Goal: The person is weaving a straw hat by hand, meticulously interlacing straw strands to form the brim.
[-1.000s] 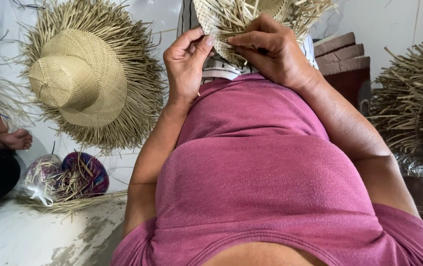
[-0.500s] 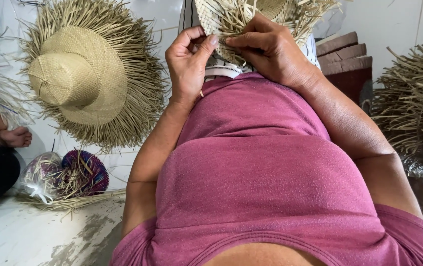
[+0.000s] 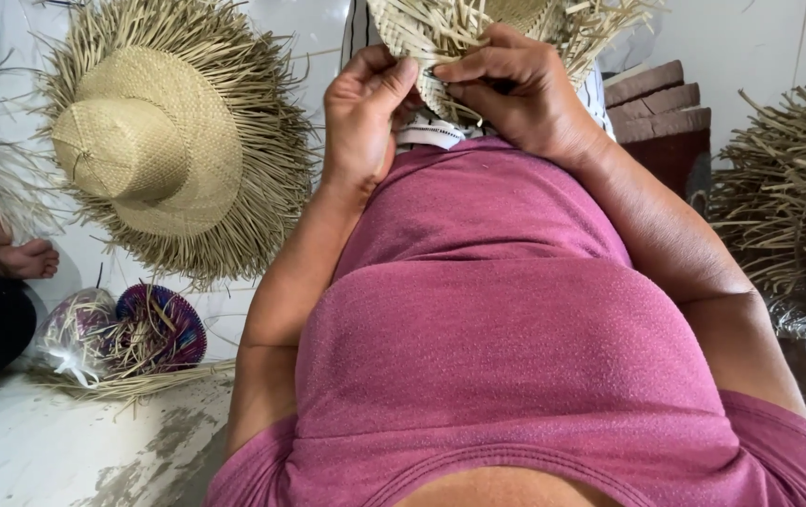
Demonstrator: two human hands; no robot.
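A half-woven straw piece (image 3: 478, 28) with loose strands sticking out rests on my lap at the top of the head view. My left hand (image 3: 365, 108) pinches its near edge between thumb and fingers. My right hand (image 3: 520, 89) grips the same edge just to the right, fingers curled over the weave. The two hands nearly touch. My pink shirt fills the lower middle and hides my lap.
A finished straw hat (image 3: 149, 141) with a fringed brim lies on the white floor at left. Below it sits a clear bag of purple and straw strands (image 3: 131, 333). Another person's bare foot (image 3: 18, 258) shows at far left. A straw pile (image 3: 788, 188) lies at right, stacked brown boards (image 3: 657, 103) beside it.
My hands stay on the weave edge; my left thumb has shifted slightly closer to my right fingers. The view has drifted a little.
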